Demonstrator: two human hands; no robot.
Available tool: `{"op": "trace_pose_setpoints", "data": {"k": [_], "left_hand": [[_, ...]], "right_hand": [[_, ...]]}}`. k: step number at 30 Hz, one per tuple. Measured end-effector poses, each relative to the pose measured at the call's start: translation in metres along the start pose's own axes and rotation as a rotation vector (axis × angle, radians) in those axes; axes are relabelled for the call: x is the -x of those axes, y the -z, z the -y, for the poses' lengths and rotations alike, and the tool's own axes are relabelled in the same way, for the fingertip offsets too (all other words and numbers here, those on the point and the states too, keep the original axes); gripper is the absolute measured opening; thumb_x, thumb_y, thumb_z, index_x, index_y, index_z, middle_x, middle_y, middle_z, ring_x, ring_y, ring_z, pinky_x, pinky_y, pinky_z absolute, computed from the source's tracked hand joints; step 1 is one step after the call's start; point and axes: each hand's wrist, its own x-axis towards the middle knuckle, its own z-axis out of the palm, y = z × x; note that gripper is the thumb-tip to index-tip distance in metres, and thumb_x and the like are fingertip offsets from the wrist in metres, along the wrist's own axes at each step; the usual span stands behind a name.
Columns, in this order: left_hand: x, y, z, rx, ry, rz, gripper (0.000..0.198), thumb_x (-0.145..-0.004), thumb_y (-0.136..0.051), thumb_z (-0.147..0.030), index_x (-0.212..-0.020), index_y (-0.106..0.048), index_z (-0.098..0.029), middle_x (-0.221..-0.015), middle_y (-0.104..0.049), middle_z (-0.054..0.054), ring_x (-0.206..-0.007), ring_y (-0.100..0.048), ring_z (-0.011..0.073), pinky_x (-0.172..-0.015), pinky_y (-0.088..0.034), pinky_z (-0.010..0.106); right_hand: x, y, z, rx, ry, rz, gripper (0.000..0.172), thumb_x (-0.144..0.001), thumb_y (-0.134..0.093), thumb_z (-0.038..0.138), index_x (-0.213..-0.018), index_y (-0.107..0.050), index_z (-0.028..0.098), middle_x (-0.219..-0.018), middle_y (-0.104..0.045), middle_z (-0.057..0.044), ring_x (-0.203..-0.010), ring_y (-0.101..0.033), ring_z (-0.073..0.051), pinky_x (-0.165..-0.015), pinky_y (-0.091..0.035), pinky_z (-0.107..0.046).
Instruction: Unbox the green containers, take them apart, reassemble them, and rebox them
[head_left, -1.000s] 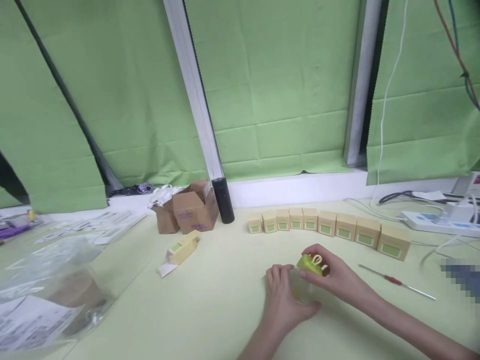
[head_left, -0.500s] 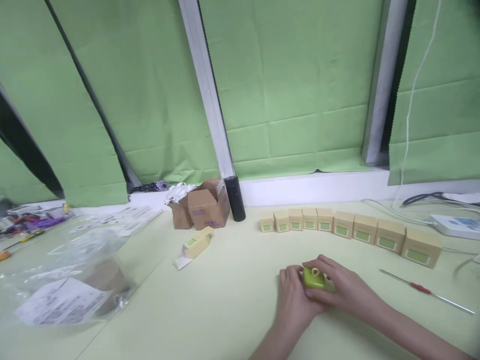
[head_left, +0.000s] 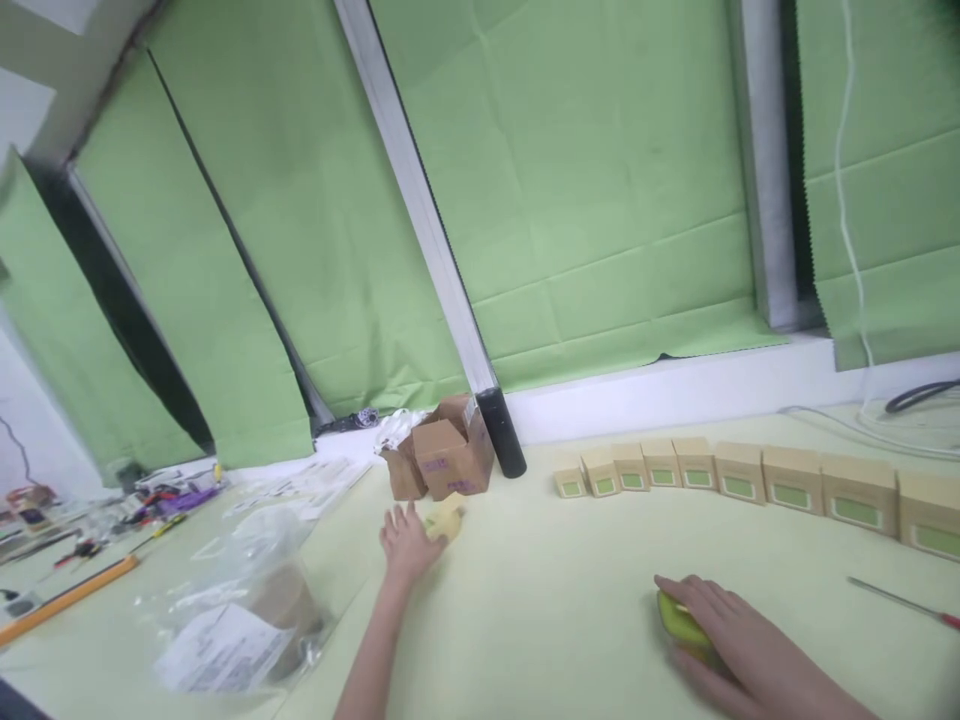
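Observation:
My left hand point(head_left: 406, 541) reaches far out to the left and lies over a small cream box with a green label point(head_left: 448, 518) on the pale table; its fingers are spread and touch the box. My right hand point(head_left: 731, 630) rests at the lower right with fingers curled over a small green lidded container point(head_left: 679, 619) on the table. A row of several cream boxes with green labels point(head_left: 739, 484) stands behind it.
Small brown cardboard boxes point(head_left: 442, 461) and a black cylinder point(head_left: 501, 432) stand by the wall. A clear plastic bag with a paper and brown box point(head_left: 240, 610) lies at left. Tools point(head_left: 90, 505) clutter the far left. A red-handled screwdriver point(head_left: 907, 603) lies at right.
My left hand left the green container and stretched out to the cream box at the left. My right hand stays on the container, low on the table. The view swung left.

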Motion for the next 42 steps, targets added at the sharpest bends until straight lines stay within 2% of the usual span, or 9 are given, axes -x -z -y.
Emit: {"op": "trace_pose_setpoints", "data": {"k": [5,9,11,16,22,29,32,37,42], "left_hand": [[0.015,-0.011,0.012,0.083,-0.064,0.045,0.043,-0.057,-0.059,-0.016,-0.098,-0.046,-0.016,-0.107,-0.056,0.013,-0.104,-0.055,0.0304,-0.088,-0.04,0.039],[0.081,-0.062,-0.04,0.261,-0.283,0.162,0.045,-0.066,-0.057,-0.023,-0.106,-0.037,-0.021,-0.11,-0.053,0.007,-0.094,-0.059,0.0198,-0.079,-0.046,0.029],[0.116,-0.084,-0.075,0.504,-0.418,0.251,0.049,-0.065,-0.058,-0.02,-0.108,-0.034,-0.022,-0.126,-0.044,0.013,-0.103,-0.055,0.0224,-0.084,-0.043,0.032],[0.164,-0.111,-0.129,0.694,-0.343,0.415,0.057,-0.061,-0.06,-0.016,-0.109,-0.029,-0.021,-0.111,-0.053,0.012,-0.097,-0.056,0.0236,-0.084,-0.041,0.034],[0.175,-0.108,-0.131,0.738,-0.326,0.659,0.101,-0.053,-0.065,-0.013,-0.136,-0.007,-0.022,-0.123,-0.043,0.012,-0.099,-0.052,0.0223,-0.086,-0.042,0.033],[0.173,-0.107,-0.123,0.77,-0.405,0.91,0.086,-0.053,-0.063,-0.01,-0.129,-0.025,-0.022,-0.112,-0.047,0.008,-0.091,-0.052,0.0208,-0.075,-0.045,0.032],[0.171,-0.116,-0.121,0.748,-0.379,0.921,0.091,-0.051,-0.066,-0.012,-0.128,-0.019,-0.022,-0.105,-0.047,0.006,-0.083,-0.052,0.0192,-0.071,-0.045,0.033],[0.164,-0.126,-0.122,0.901,-0.478,0.856,0.104,-0.048,-0.076,-0.022,-0.132,-0.016,-0.023,-0.131,-0.035,0.013,-0.12,-0.038,0.0312,-0.098,-0.033,0.043],[0.169,-0.131,-0.117,0.984,-0.42,0.865,0.107,-0.043,-0.081,-0.031,-0.132,-0.022,-0.022,-0.135,-0.034,0.016,-0.127,-0.032,0.0357,-0.102,-0.03,0.047]], "right_hand": [[-0.001,-0.005,-0.007,-0.291,-0.157,-0.028,0.054,-0.083,-0.049,0.048,-0.131,-0.042,0.024,-0.13,-0.053,-0.01,-0.118,-0.05,-0.029,-0.096,-0.043,-0.04],[-0.012,-0.004,-0.006,-0.666,-0.355,-0.141,0.056,-0.078,-0.055,0.054,-0.125,-0.043,0.026,-0.122,-0.058,-0.008,-0.111,-0.055,-0.029,-0.091,-0.046,-0.041],[-0.021,0.003,-0.003,-0.866,-0.435,-0.285,0.058,-0.076,-0.056,0.058,-0.122,-0.042,0.026,-0.12,-0.058,-0.009,-0.108,-0.057,-0.029,-0.088,-0.048,-0.042],[-0.034,0.037,0.0,-1.227,-0.486,-0.557,0.066,-0.075,-0.054,0.063,-0.128,-0.031,0.031,-0.128,-0.052,-0.006,-0.112,-0.053,-0.025,-0.091,-0.047,-0.042],[-0.024,0.06,0.0,-1.123,-0.417,-0.199,0.05,-0.082,-0.048,0.06,-0.12,-0.046,0.026,-0.118,-0.057,-0.007,-0.101,-0.056,-0.025,-0.09,-0.041,-0.042],[-0.027,0.068,0.0,-0.998,-0.506,-0.084,0.044,-0.082,-0.044,0.062,-0.098,-0.056,0.023,-0.08,-0.053,0.002,-0.066,-0.047,-0.014,-0.066,-0.038,-0.029],[-0.029,0.073,0.002,-1.001,-0.546,-0.05,0.043,-0.079,-0.05,0.062,-0.097,-0.055,0.023,-0.08,-0.054,0.003,-0.061,-0.044,-0.011,-0.062,-0.036,-0.026],[-0.029,0.079,0.007,-1.084,-0.526,0.109,0.035,-0.079,-0.056,0.054,-0.083,-0.057,0.02,-0.075,-0.051,0.003,-0.066,-0.046,-0.011,-0.062,-0.036,-0.023],[-0.027,0.083,0.012,-1.198,-0.466,0.263,0.033,-0.083,-0.052,0.048,-0.09,-0.063,0.018,-0.087,-0.059,-0.002,-0.079,-0.053,-0.014,-0.073,-0.042,-0.027]]}}
